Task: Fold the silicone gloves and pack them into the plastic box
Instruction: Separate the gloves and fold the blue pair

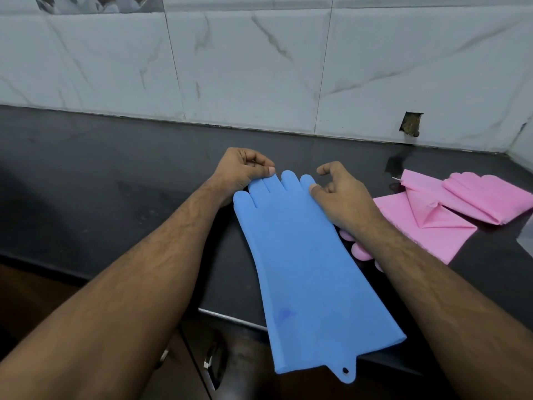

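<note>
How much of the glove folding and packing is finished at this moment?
Done: one pink silicone glove lies folded at the right. In hand: the left hand and right hand pinch the fingertips of the flat blue silicone glove. Left: folding it and another pink glove, then packing; no plastic box is clearly visible.

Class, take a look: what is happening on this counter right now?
A person has a blue silicone glove laid flat on the black counter, cuff hanging over the near edge. The left hand and right hand pinch its fingertips, apparently about to fold it. Pink gloves lie to the right, partly folded. No plastic box is clearly visible.
</note>
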Action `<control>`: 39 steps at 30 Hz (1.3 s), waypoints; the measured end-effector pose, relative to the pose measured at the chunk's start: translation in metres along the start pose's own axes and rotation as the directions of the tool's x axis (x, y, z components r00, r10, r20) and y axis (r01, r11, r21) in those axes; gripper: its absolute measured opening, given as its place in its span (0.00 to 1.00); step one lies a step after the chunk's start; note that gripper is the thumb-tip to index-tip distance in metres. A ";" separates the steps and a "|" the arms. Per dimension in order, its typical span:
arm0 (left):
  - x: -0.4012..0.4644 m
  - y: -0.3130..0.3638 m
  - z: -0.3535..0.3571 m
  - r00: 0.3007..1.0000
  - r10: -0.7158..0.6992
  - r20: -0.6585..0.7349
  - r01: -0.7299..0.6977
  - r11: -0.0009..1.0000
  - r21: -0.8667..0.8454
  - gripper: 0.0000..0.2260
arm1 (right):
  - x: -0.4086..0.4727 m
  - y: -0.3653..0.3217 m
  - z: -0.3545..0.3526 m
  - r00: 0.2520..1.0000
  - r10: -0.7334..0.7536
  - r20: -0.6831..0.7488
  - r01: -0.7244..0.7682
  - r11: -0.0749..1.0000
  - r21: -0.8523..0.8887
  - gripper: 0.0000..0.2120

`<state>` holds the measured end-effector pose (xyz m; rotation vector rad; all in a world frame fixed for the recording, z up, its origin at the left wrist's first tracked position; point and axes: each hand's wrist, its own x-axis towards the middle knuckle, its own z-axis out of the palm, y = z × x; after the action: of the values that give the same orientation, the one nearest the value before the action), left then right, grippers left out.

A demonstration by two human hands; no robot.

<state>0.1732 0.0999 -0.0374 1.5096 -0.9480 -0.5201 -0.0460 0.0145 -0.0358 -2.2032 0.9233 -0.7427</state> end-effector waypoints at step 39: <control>-0.069 0.007 -0.017 0.927 -0.103 -0.360 0.053 0.988 -0.148 0.17 | -0.050 -0.004 -0.027 0.982 -0.096 0.165 0.088 0.995 0.052 0.13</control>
<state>0.1460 0.1659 -0.0415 1.4601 -0.5517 -0.3339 -0.0921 0.0460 -0.0281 -2.2422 0.7190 -0.6033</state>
